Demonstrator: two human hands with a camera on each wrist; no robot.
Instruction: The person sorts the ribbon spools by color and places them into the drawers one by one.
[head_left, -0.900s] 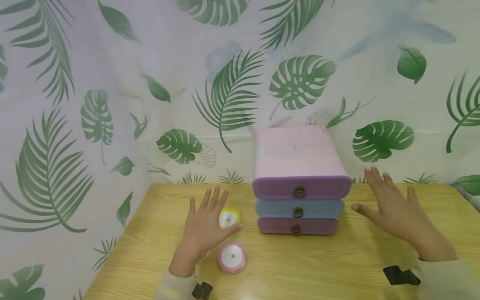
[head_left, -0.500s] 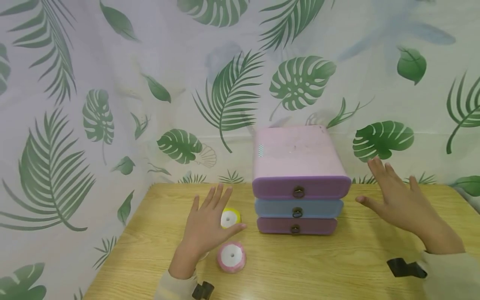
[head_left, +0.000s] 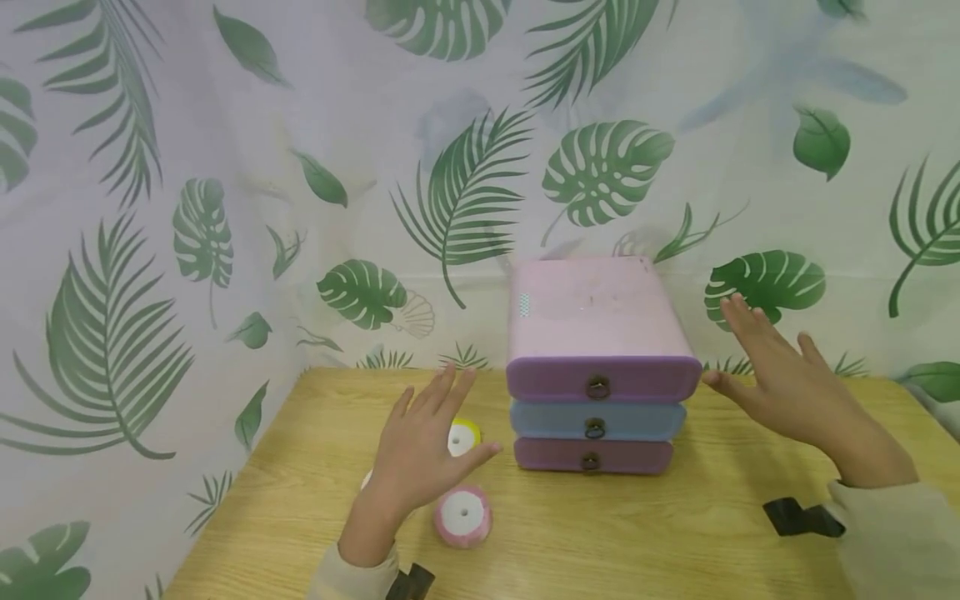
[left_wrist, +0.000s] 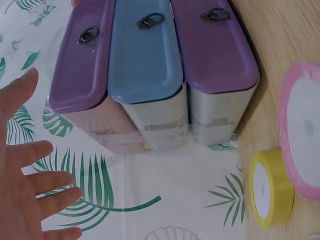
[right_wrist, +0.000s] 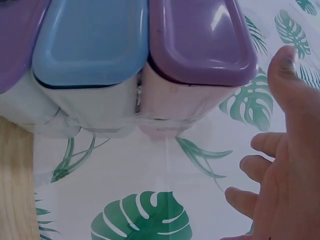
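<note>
A small three-drawer cabinet [head_left: 600, 308] stands at the back of the table, its purple, blue and purple fronts each bearing a ring pull. To its left my left hand [head_left: 420, 450] hovers with fingers spread, holding nothing. Under and beside that hand lie a yellow-edged ribbon roll [head_left: 467, 435] and a pink ribbon roll [head_left: 463, 517]; another pale round thing is mostly hidden behind the wrist. My right hand [head_left: 795, 392] is held up at the cabinet's right side, fingers extended, thumb tip close to the top drawer's corner in the head view. Nothing is in it.
The wood-grain table [head_left: 585, 542] runs back to a white cloth backdrop [head_left: 337, 108] printed with green leaves. A cloth side also closes off the left. Black wrist straps [head_left: 802, 518] show at both sleeves.
My left hand has shifted slightly right toward the cabinet. The right hand has risen a little and, after drifting right, come back nearer the cabinet. The cabinet and rolls stay put.
</note>
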